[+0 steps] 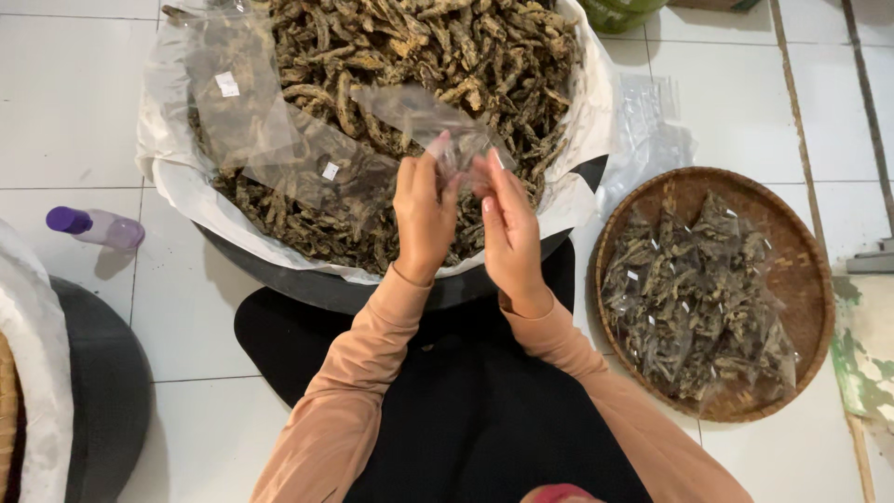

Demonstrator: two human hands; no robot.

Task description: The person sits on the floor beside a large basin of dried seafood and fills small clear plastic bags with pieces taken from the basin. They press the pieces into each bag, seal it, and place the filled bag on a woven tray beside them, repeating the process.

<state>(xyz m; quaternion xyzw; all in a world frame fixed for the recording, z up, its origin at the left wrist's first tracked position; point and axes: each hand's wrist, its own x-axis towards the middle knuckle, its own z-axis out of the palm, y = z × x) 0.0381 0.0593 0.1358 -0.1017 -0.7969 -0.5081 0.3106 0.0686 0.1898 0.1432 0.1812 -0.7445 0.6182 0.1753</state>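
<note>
My left hand (424,216) and my right hand (507,228) are raised together over the near rim of a big dark tub (307,284). Both pinch the mouth of a small clear plastic bag (424,116), which stretches away from the fingers and looks empty. The tub is lined with white plastic sheet (172,177) and heaped with dried brown fried snack pieces (419,47). Two filled clear bags (270,130) lie on top of the heap to the left of my hands.
A round woven tray (810,270) on the right holds several filled clear bags (694,298). A stack of empty clear bags (647,121) lies behind it. A purple-capped small bottle (98,226) lies on the white tile floor at left. Another lined tub (93,391) stands at lower left.
</note>
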